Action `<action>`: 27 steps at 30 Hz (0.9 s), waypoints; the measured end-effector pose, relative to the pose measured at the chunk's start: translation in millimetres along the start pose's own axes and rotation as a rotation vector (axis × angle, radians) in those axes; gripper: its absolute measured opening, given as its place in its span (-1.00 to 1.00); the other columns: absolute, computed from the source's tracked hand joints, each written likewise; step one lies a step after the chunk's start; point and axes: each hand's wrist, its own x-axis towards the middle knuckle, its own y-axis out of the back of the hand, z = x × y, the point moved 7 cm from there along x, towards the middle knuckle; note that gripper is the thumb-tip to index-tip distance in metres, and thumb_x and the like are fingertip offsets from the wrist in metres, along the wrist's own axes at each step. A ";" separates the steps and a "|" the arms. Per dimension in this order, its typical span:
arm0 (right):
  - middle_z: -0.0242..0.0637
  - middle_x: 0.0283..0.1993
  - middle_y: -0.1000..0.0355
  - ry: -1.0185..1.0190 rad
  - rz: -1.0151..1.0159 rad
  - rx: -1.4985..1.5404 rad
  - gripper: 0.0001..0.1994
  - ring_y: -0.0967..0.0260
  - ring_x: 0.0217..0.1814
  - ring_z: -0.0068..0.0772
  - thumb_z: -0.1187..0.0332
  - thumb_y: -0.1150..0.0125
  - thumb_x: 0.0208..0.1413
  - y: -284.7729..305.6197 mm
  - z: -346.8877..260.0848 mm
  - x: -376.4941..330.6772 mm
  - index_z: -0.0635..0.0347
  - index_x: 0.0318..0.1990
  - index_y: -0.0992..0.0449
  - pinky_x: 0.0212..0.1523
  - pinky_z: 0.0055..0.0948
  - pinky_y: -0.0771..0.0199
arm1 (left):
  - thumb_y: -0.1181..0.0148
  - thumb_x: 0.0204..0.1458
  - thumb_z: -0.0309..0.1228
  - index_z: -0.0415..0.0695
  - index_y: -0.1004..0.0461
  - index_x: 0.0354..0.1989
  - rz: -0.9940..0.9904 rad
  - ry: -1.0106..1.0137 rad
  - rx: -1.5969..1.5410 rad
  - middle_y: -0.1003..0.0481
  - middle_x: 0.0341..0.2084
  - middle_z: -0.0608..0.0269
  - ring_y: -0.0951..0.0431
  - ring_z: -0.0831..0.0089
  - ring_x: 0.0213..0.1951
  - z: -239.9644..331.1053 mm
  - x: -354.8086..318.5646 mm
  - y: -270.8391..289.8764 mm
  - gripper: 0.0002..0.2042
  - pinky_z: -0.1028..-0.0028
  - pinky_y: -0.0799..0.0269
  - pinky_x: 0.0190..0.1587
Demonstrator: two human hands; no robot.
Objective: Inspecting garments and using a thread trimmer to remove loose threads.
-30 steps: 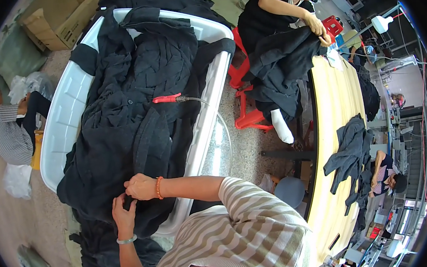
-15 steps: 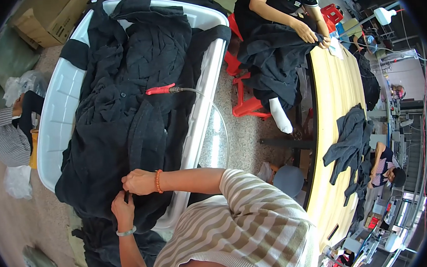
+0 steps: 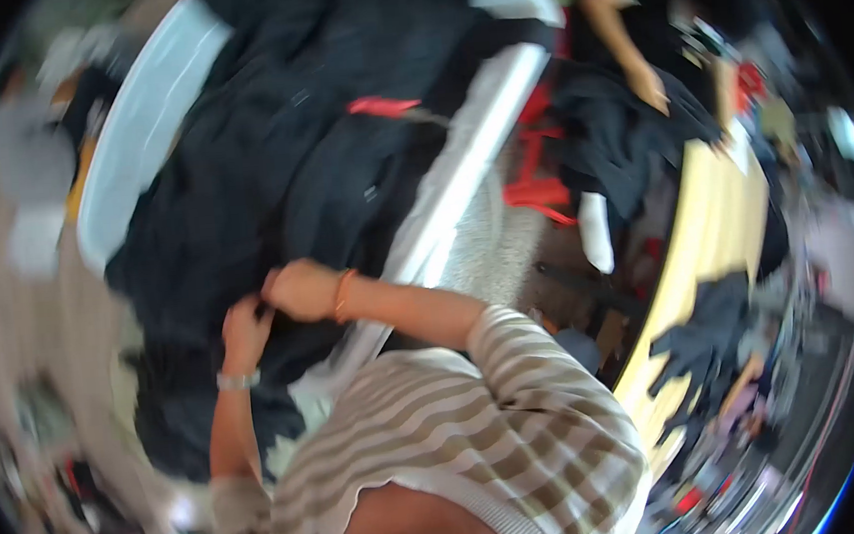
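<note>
Left hand (image 3: 244, 334) and right hand (image 3: 306, 289), fingers clamped on black clothes (image 3: 230, 182), at near end of white tub (image 3: 157, 128)

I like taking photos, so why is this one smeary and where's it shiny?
Head view: black clothes and the tub look smeared, probably from camera movement; the striped shirt is sharper. Same view: the tub's right edge shines with glare.

The left hand (image 3: 245, 329) and right hand (image 3: 301, 291), close together, pinch black fabric (image 3: 211, 204) spilling from a white tub (image 3: 150, 118).
</note>
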 end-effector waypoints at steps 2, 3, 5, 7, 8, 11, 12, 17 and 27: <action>0.01 -0.41 -0.46 -0.023 0.026 -0.003 -0.88 -0.49 -0.36 0.02 0.41 -0.10 -0.15 -2.6 13.8 -5.5 0.25 -0.45 -0.50 -0.38 -0.13 -0.51 | -0.24 -0.03 -0.29 -0.22 -0.53 -0.28 -0.082 -0.028 -0.098 -0.52 -0.37 -0.03 -0.51 -0.01 -0.26 16.6 10.6 5.4 -0.75 0.20 -0.40 -0.20; 0.00 -0.40 -0.46 -0.045 0.059 0.048 -0.89 -0.48 -0.36 0.02 0.41 -0.11 -0.14 -3.4 19.7 -6.6 0.22 -0.42 -0.47 -0.37 -0.12 -0.49 | -0.26 -0.04 -0.29 -0.24 -0.53 -0.31 -0.082 -0.096 -0.210 -0.51 -0.38 -0.05 -0.50 -0.02 -0.30 10.4 12.5 4.2 -0.75 0.23 -0.40 -0.24; -0.10 -0.36 -0.47 -0.143 0.174 0.256 -0.89 -0.47 -0.30 0.01 0.43 -0.15 -0.07 4.2 35.0 -10.1 0.18 -0.34 -0.50 -0.25 -0.17 -0.48 | -0.30 -0.04 -0.25 -0.27 -0.51 -0.44 -0.175 -0.049 -0.384 -0.42 -0.62 0.07 -0.40 0.35 -0.53 -2.9 14.9 -1.7 -0.72 0.35 -0.31 -0.42; -0.07 -0.35 -0.48 -0.231 0.124 0.392 -0.89 -0.47 -0.27 0.00 0.45 -0.18 -0.03 10.4 42.6 -3.4 0.19 -0.31 -0.51 -0.23 -0.18 -0.46 | -0.31 -0.02 -0.22 -0.28 -0.49 -0.51 -0.307 0.102 -0.502 -0.31 -0.73 0.28 -0.25 0.61 -0.58 -25.8 11.7 -4.5 -0.68 0.42 -0.22 -0.49; -0.05 -0.36 -0.48 -0.248 0.131 0.449 -0.89 -0.47 -0.29 0.00 0.45 -0.19 -0.03 11.6 48.0 1.9 0.21 -0.31 -0.51 -0.24 -0.19 -0.46 | -0.32 -0.01 -0.20 -0.27 -0.47 -0.53 -0.341 0.156 -0.550 -0.26 -0.75 0.39 -0.19 0.69 -0.57 -36.4 10.3 -2.1 -0.66 0.44 -0.18 -0.51; -0.23 -0.46 -0.48 -0.364 0.070 0.598 -0.90 -0.44 -0.54 -0.54 0.49 -0.19 0.07 -1.1 67.6 11.1 0.30 -0.26 -0.50 -0.48 -0.53 -0.44 | -0.33 -0.01 -0.25 -0.25 -0.49 -0.55 -0.316 0.212 -0.651 -0.30 -0.69 0.53 -0.21 0.74 -0.55 -53.6 8.8 18.6 -0.70 0.53 -0.22 -0.48; -0.22 -0.48 -0.48 -0.413 0.060 0.725 -0.90 -0.45 -0.55 -0.51 0.47 -0.20 0.06 -7.0 77.5 13.9 0.30 -0.28 -0.51 -0.47 -0.49 -0.44 | -0.33 -0.01 -0.29 -0.26 -0.50 -0.53 -0.324 0.267 -0.717 -0.33 -0.66 0.55 -0.24 0.76 -0.52 -66.0 11.9 21.0 -0.73 0.56 -0.25 -0.45; -0.34 -0.46 -0.47 -0.635 -0.038 1.005 -0.82 -0.41 -0.56 -0.65 0.40 -0.21 0.11 -22.0 113.9 29.8 0.37 -0.23 -0.50 -0.52 -0.64 -0.40 | -0.31 -0.01 -0.32 -0.26 -0.57 -0.40 -0.345 0.229 -0.568 -0.48 -0.57 0.50 -0.37 0.72 -0.46 -97.6 47.0 52.4 -0.79 0.58 -0.34 -0.36; -0.38 -0.44 -0.45 -0.667 -0.163 0.979 -0.83 -0.38 -0.53 -0.68 0.43 -0.19 0.14 -39.2 128.4 41.9 0.36 -0.19 -0.46 -0.52 -0.68 -0.37 | -0.26 0.02 -0.27 -0.20 -0.56 -0.28 0.153 0.289 -0.423 -0.54 -0.49 0.20 -0.53 0.35 -0.41 -161.2 145.6 50.6 -0.76 0.40 -0.45 -0.32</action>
